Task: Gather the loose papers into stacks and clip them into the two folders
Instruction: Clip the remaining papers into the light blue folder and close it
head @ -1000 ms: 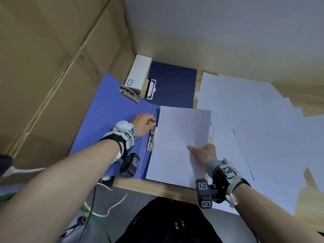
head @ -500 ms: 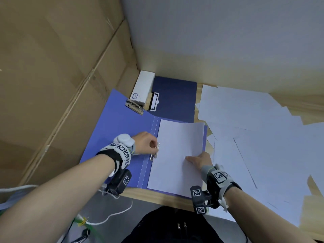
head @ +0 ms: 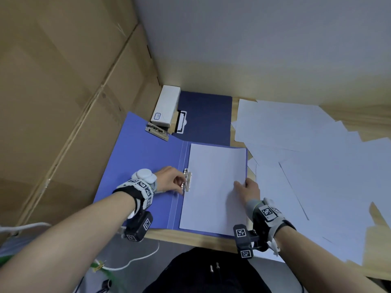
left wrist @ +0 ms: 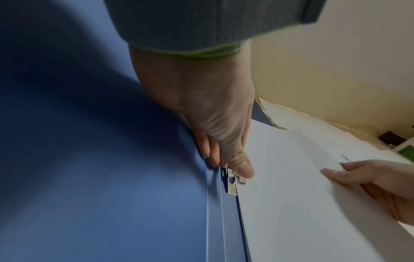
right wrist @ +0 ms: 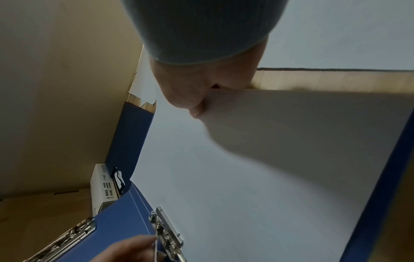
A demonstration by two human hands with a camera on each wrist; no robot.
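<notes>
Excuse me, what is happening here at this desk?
A person is filing papers. A white paper stack lies in the open blue folder, its left edge at the metal clip. The left hand holds the clip's lever, while the right hand grips the stack's right edge. Loose sheets cover the desk to the right. A second, darker folder lies closed behind.

A wooden table (head: 201,238) fills the lower frame. On it lie an open blue folder (head: 143,166), a dark folder (head: 207,115) (upper centre), a white box (head: 167,106) and loose papers (head: 306,166) at right
</notes>
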